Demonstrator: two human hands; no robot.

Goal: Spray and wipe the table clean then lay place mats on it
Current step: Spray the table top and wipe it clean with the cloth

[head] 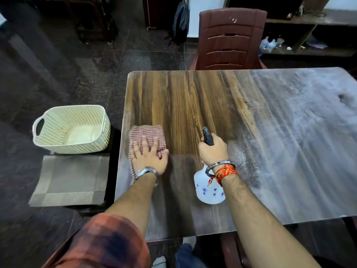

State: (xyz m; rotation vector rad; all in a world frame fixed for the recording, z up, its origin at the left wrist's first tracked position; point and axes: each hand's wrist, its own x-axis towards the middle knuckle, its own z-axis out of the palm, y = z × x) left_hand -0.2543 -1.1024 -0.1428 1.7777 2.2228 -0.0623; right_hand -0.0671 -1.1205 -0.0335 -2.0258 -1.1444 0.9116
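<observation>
At the table's left edge, I see the left hand pressed flat, fingers spread, on a red checked cloth just inside the rim. The right hand grips the spray bottle by its black trigger head, near the front middle. Grey dust films the wood from there to the right rim. Place mats lie lower down on the left, beside a cream basket. A brown chair stands at the far edge.

Left hand flat on cloth, right hand gripping spray bottle, dusty table
</observation>
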